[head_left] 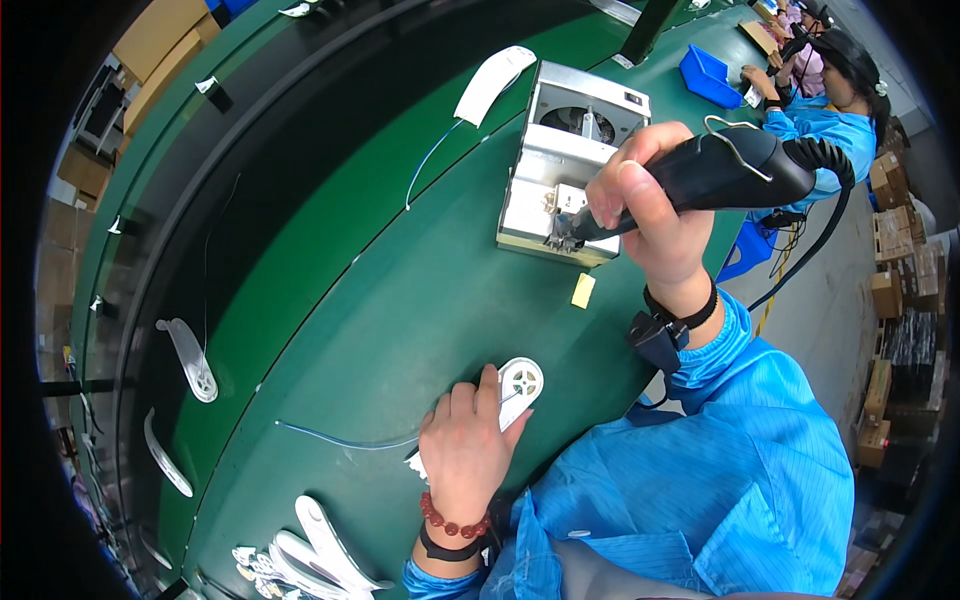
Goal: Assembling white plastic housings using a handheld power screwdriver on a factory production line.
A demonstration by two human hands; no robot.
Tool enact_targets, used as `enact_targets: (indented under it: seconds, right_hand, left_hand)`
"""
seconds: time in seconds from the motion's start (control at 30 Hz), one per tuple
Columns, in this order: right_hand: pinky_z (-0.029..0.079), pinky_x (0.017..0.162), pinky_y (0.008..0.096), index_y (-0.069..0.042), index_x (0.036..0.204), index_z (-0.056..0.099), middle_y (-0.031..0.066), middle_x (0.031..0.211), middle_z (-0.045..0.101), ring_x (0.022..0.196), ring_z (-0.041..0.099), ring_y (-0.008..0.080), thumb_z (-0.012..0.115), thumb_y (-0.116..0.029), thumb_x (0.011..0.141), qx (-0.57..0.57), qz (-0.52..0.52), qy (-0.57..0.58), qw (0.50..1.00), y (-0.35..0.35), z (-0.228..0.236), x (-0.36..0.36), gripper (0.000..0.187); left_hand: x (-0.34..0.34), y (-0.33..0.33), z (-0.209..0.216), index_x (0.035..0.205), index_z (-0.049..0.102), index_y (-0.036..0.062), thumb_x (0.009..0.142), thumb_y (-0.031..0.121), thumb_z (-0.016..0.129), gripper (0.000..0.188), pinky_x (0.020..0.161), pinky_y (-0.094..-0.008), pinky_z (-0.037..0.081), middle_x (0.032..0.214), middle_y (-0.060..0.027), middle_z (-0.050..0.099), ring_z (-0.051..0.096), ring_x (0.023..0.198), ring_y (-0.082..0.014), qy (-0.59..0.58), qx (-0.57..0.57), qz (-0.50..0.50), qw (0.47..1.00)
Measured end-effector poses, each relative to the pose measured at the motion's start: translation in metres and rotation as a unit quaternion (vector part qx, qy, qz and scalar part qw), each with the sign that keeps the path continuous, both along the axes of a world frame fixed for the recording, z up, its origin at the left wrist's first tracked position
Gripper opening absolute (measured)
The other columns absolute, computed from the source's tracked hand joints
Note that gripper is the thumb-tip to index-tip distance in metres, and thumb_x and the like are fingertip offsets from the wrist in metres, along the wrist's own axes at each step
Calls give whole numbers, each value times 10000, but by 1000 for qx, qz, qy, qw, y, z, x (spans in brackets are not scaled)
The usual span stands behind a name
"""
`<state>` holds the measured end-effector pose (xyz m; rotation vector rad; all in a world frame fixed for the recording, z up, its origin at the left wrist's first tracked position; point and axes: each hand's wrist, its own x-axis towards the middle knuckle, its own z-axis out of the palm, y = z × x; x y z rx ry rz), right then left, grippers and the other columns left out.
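Note:
In my right hand (665,235) is a black electric screwdriver (735,168) with a coiled cord and a wire hanging loop. Its tip points down at the front of a metal screw feeder box (565,150), where small parts hide the exact contact. My left hand (462,440) is closed around a long white plastic housing (523,378), holding it against the green bench. The housing's rounded end, with a spoked round opening, shows beyond my fingers; my palm covers its middle. A thin blue wire (350,441) runs out leftward from beside that hand.
A small yellow block (583,291) lies before the feeder. Beyond it sits a white housing (495,85) with a wire. More white housings (325,545) are piled at lower left. A dark conveyor belt (270,130) curves past on the left. A co-worker (825,130) sits by a blue bin (710,76).

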<state>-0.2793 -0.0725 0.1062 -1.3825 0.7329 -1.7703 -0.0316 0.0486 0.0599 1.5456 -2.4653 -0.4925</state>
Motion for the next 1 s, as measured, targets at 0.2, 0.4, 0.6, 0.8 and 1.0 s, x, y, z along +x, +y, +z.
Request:
enact_targets:
  seconds: [0.2, 0.4, 0.6, 0.8, 1.0]
  right_hand:
    - [485, 569, 276, -5, 1032, 509, 72, 752, 604, 623, 586, 127, 604, 32, 941, 8, 6, 6, 1000, -1, 0, -1, 137]
    - [482, 565, 279, -15, 1019, 511, 58, 728, 594, 604, 577, 123, 613, 31, 940, 26, 3, -19, 999, -2, 3, 2, 136]
    - [472, 548, 286, -21, 990, 543, 48, 685, 593, 581, 578, 128, 642, 19, 932, 94, 4, 18, 995, -7, -2, -2, 121]
    - [490, 555, 294, -11, 1037, 466, 88, 699, 600, 572, 575, 141, 573, 13, 955, 96, 144, -74, 982, 19, -22, 14, 136]
    - [519, 648, 270, -6, 1040, 500, 105, 847, 665, 728, 625, 121, 696, -32, 887, 172, 229, -43, 957, 47, -28, 39, 250]
  left_hand:
    - [-1, 0, 1, 1233, 652, 55, 686, 363, 866, 663, 660, -391, 516, 900, -70, 605, 638, 774, -261, 3, 3, 3, 1000]
    - [-1, 6, 6, 1243, 647, 51, 693, 391, 858, 679, 680, -395, 518, 947, -81, 624, 647, 811, -270, -9, 30, 9, 999]
    - [16, -4, 14, 1278, 625, 36, 712, 454, 830, 733, 752, -408, 520, 1090, -120, 645, 658, 929, -313, -31, 15, -13, 999]
    - [-3, -9, 10, 1225, 649, 36, 719, 420, 848, 667, 651, -382, 549, 933, -82, 652, 680, 798, -266, -21, 68, 38, 997]
    - [-7, -10, 6, 1167, 651, 27, 701, 393, 863, 629, 650, -371, 543, 921, -76, 647, 675, 786, -264, -3, 48, 49, 998]
